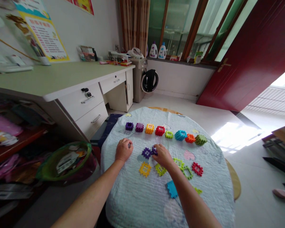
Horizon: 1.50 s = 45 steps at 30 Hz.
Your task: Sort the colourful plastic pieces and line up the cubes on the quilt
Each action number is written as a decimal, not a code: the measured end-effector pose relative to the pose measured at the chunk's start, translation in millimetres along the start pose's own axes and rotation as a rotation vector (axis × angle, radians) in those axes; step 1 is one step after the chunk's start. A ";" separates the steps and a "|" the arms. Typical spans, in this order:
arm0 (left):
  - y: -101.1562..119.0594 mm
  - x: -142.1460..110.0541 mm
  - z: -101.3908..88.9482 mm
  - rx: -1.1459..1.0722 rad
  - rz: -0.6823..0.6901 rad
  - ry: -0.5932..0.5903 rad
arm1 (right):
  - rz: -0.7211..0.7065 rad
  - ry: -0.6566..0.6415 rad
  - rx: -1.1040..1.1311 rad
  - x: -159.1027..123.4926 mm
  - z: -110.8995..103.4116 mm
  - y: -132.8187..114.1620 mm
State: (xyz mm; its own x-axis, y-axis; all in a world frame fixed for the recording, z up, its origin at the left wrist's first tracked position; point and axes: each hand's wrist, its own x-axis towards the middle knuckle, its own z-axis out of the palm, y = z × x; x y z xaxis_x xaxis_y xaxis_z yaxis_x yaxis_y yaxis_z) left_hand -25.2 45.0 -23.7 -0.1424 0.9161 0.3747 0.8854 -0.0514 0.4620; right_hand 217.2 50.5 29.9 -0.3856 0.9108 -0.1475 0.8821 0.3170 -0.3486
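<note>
My right hand (pixel 163 155) pinches a purple interlocking plastic tile (pixel 154 150) just above the cloth. Close beside it lies a flat purple window tile (pixel 146 153). My left hand (pixel 124 149) rests on the cloth to the left with its fingers curled in; a small greyish bit shows at the fingertips, too small to name. Nearer me lie a yellow tile (pixel 145 169), a lime tile (pixel 161 170), a green frame tile (pixel 187 172), a red tile (pixel 197 169) and a blue tile (pixel 172 189), partly behind my right forearm.
Along the far side of the cloth-covered round table (pixel 137 199) runs a row of block stacks and cubes, from a purple cube (pixel 129 126) to an olive stack (pixel 200 140). A green basket (pixel 85 148) stands left on the floor. Beyond are a desk (pixel 68 74) and a washing machine (pixel 139 80).
</note>
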 end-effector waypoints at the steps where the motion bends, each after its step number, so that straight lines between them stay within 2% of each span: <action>1: 0.1 0.1 -0.1 0.000 0.000 0.001 | -0.030 -0.007 0.009 0.7 -1.0 2.4; 7: -0.8 -0.3 1.1 0.005 0.004 0.006 | -0.130 -0.142 -0.112 15.3 -5.3 11.5; 11: -1.3 -0.5 1.7 -0.001 0.002 0.008 | -0.118 -0.181 -0.079 23.7 -6.5 10.9; 14: -0.9 -0.3 1.5 -0.003 -0.002 0.008 | -0.099 -0.124 -0.036 24.3 -7.2 6.3; 17: -0.2 0.0 0.8 -0.001 -0.006 0.006 | -0.162 -0.069 0.040 22.2 -4.8 -5.2; 20: 0.4 -0.1 -0.1 -0.005 -0.005 0.006 | -0.192 -0.109 0.056 20.5 2.0 -19.3; 23: 0.9 -0.4 -0.7 -0.012 -0.003 0.007 | -0.146 -0.126 0.017 19.8 9.3 -28.0; 30: 0.7 -0.9 -1.3 -0.018 0.002 0.010 | -0.124 -0.047 -0.081 17.0 14.1 -33.0; 38: 3.2 -1.6 -3.4 -0.030 -0.010 0.007 | -0.001 0.033 -0.011 18.3 20.6 -45.2; 42: 4.8 -1.3 -4.9 -0.036 -0.021 -0.003 | -0.054 0.023 0.027 24.4 19.4 -48.7; 45: 4.4 -1.5 -4.6 -0.050 -0.032 -0.008 | -0.119 0.018 0.032 40.6 10.6 -52.9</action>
State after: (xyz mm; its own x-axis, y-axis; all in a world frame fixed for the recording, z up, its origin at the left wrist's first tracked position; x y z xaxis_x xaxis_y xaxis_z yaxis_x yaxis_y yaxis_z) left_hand -23.2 41.6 -18.5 -0.1663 0.9208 0.3527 0.8574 -0.0417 0.5130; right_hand 152.0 67.9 32.5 -0.4823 0.8717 -0.0871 0.8211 0.4151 -0.3918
